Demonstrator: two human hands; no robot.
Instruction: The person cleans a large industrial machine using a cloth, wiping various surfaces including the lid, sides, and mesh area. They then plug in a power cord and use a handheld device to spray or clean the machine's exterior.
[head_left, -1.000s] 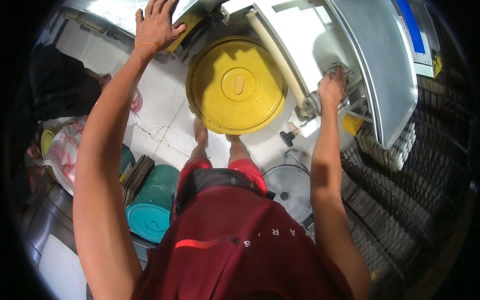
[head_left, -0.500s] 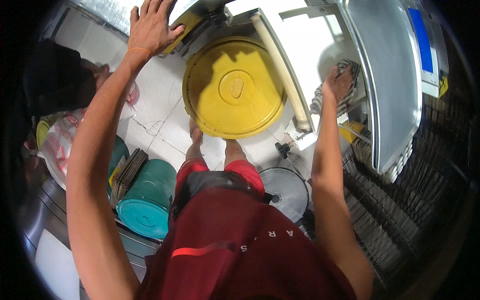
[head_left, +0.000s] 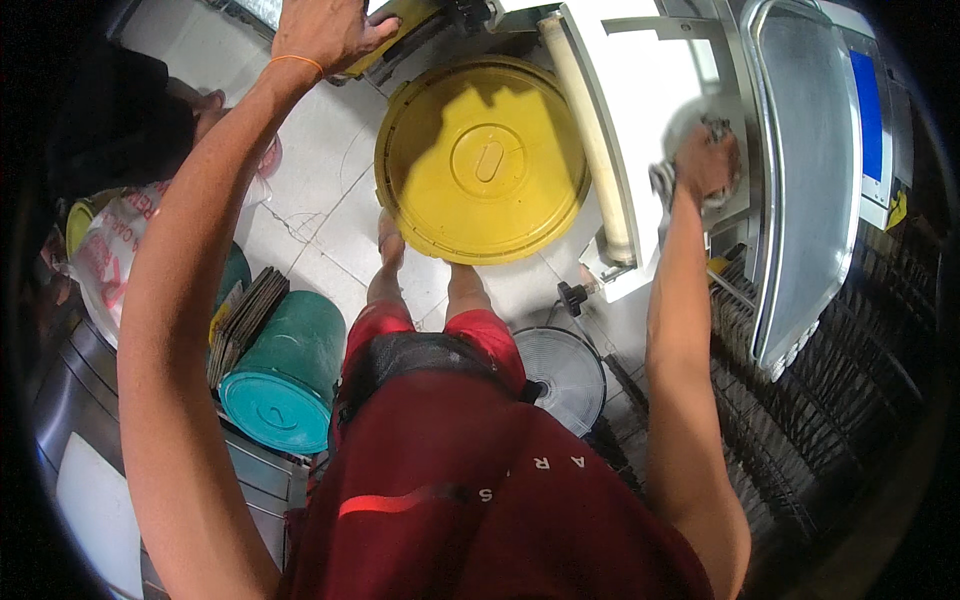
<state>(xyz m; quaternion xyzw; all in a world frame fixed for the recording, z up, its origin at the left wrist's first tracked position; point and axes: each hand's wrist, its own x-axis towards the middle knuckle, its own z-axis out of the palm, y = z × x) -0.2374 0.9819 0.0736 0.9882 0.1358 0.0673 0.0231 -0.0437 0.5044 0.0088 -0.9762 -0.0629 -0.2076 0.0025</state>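
Note:
My right hand [head_left: 708, 165] is closed on a striped grey-and-white cloth [head_left: 662, 182], pressing it on the white panel [head_left: 625, 120] of a machine at the right. The cloth is bunched and mostly under my palm. Along the panel's near side runs a cream roller [head_left: 588, 130]. At the upper left, my left hand [head_left: 330, 35] rests against the yellow-edged metal part [head_left: 405, 40] of the machine, its thumb stretched out. The upper edge of the picture cuts off its other fingers; nothing shows in this hand.
A large yellow lidded tub [head_left: 485, 160] stands on the tiled floor before my feet. Green bins [head_left: 290, 370] with stacked cardboard-like sheets [head_left: 245, 320] are at the left, near a plastic bag [head_left: 115, 250]. A round fan-like grille [head_left: 560, 380] and a grey metal tray [head_left: 815, 180] are at right.
My right hand has moved up and right across the white panel with the cloth, fingers now more curled over it. My left hand sits higher, partly out of the picture; the whole view has shifted slightly.

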